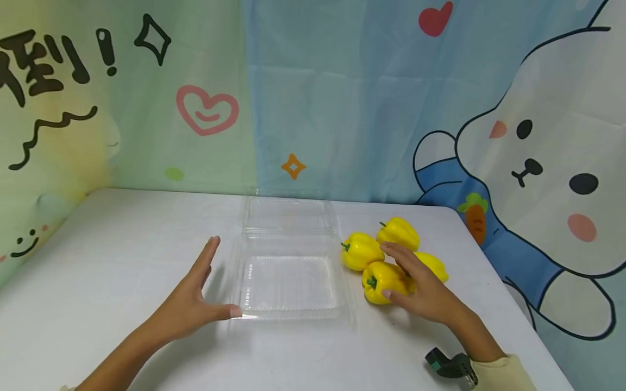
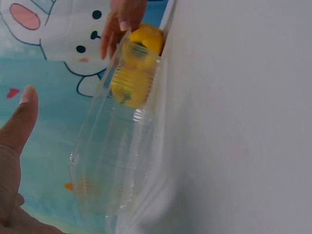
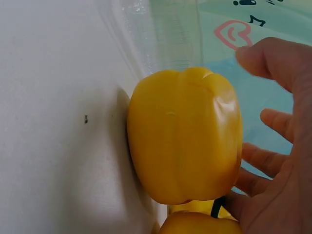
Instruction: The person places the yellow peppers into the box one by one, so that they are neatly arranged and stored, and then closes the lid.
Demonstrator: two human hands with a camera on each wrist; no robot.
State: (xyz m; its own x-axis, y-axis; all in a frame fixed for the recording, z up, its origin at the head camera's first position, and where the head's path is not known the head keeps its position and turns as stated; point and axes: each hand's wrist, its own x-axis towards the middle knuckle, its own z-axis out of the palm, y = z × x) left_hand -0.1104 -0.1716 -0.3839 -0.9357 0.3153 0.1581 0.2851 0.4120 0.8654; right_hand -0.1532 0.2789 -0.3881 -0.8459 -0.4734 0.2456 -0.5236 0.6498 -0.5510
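Several yellow bell peppers lie in a cluster on the right of the table. My right hand [image 1: 427,293] hovers over them, fingers spread, around the nearest bell pepper [image 1: 377,282]. In the right wrist view the thumb stands apart from that bell pepper [image 3: 180,136]; whether the other fingers touch it I cannot tell. A clear plastic clamshell box [image 1: 293,285] lies with its lid raised, left of the peppers. Beside its left side is my left hand [image 1: 188,307], empty, fingers extended, the thumb tip at the box's near left corner. Contact there is unclear.
A white-covered table [image 1: 122,260] bears everything. Behind it hangs a printed cloth [image 1: 332,108] with a cartoon bear, hearts and stars. A dark wrist camera [image 1: 450,364] sits by the right sleeve. Beyond the slanting right table edge the cloth continues.
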